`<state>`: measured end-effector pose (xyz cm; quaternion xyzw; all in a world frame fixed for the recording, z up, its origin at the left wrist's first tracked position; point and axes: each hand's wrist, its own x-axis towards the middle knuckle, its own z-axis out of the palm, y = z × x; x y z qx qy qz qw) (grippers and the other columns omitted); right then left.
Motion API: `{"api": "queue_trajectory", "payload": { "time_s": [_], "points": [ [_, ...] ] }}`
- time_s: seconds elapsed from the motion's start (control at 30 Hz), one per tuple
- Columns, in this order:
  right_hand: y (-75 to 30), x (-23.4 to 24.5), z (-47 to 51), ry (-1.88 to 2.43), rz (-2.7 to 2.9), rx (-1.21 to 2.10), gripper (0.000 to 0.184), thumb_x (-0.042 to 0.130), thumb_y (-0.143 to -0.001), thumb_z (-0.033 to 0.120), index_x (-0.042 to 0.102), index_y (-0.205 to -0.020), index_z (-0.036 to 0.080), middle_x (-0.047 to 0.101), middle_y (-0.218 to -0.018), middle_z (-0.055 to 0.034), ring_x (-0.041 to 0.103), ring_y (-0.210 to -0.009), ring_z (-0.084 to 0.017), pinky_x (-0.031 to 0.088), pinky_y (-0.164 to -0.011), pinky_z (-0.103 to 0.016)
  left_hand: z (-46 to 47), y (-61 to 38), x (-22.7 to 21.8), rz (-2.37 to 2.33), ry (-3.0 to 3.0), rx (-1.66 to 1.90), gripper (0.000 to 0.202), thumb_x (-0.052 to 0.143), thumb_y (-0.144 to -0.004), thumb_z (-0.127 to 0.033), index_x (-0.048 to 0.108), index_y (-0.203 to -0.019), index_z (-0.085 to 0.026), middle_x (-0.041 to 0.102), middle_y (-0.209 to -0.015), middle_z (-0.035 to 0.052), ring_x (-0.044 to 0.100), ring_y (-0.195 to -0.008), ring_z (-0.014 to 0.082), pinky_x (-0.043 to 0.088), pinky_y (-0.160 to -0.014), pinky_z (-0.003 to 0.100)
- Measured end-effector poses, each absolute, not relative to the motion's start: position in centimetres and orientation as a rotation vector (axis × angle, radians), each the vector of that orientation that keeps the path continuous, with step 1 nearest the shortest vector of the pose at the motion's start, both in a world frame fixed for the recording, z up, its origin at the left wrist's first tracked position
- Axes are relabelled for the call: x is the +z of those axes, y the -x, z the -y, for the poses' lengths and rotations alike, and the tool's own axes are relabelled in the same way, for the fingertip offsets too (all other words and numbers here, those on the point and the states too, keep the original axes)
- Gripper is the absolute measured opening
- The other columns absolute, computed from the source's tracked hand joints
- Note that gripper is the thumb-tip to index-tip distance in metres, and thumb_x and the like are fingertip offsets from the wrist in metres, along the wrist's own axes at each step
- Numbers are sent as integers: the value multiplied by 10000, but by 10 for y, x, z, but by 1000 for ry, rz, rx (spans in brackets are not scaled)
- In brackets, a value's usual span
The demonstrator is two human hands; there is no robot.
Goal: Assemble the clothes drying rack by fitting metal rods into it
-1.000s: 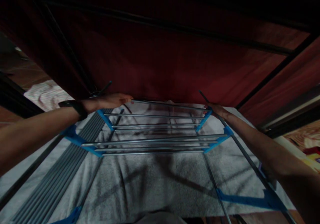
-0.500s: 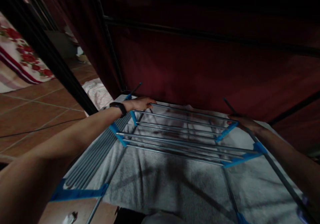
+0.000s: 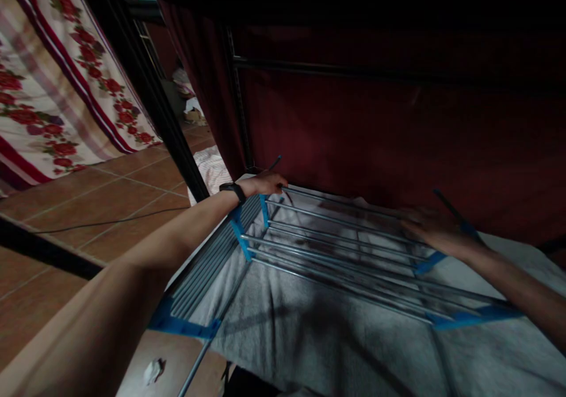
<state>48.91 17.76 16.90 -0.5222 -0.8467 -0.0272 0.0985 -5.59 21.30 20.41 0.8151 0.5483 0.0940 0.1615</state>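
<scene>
**Ana:** What is in front of the person?

**Ben:** A drying rack (image 3: pixel 336 262), made of thin metal rods with blue plastic brackets (image 3: pixel 241 235). It sits on a wrinkled grey cloth (image 3: pixel 292 326), in the middle and right of the view. One bank of close-set rods slopes down its left side; longer rods run across it from left to right.

**Ana:** Where is the left hand?

**Ben:** The left hand (image 3: pixel 269 183) reaches to the far left corner. Its fingers are bent over the end of the farthest crosswise rod, gripping it. A black band (image 3: pixel 239 193) circles that wrist.

**Ana:** And the right?

**Ben:** The right hand (image 3: pixel 427 229) is over the far right part of the rack, close to the same rod. It is blurred, so I cannot tell whether its fingers hold the metal or are loose.

**Ana:** What surrounds them?

**Ben:** A dark red curtain (image 3: pixel 354 137) hangs behind the rack. To the left stands a slanting black post (image 3: pixel 152 84), with a brown tiled floor (image 3: pixel 128 193) beyond it and a cloth printed with red roses (image 3: pixel 66 90). A dark cable (image 3: pixel 132 216) crosses the tiles. Near the bottom left lies something small, white and crumpled (image 3: pixel 153 372).
</scene>
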Motion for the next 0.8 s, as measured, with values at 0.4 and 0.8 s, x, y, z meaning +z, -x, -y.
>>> {"api": "queue_trajectory", "payload": {
  "time_s": [0.4, 0.8],
  "points": [
    [-431, 144, -185, 1372, 2490, 231, 458, 395, -983, 491, 703, -1257, 289, 732, -1366, -91, 674, -1299, -314, 508, -1147, -492, -184, 78, 208, -1628, -1389, 1082, 317, 706, -943, -418, 716, -1146, -175, 756, -960, 79, 718, -956, 232, 590, -865, 330],
    [-429, 148, -176, 1433, 2470, 189, 476, 361, -995, 525, 710, -1194, 270, 750, -1317, -121, 694, -1257, -345, 523, -1111, -512, -183, 79, 180, -1466, -1060, 1072, 377, 790, -896, -475, 668, -1101, -184, 687, -758, 29, 663, -593, 150, 522, -529, 237]
  ]
}}
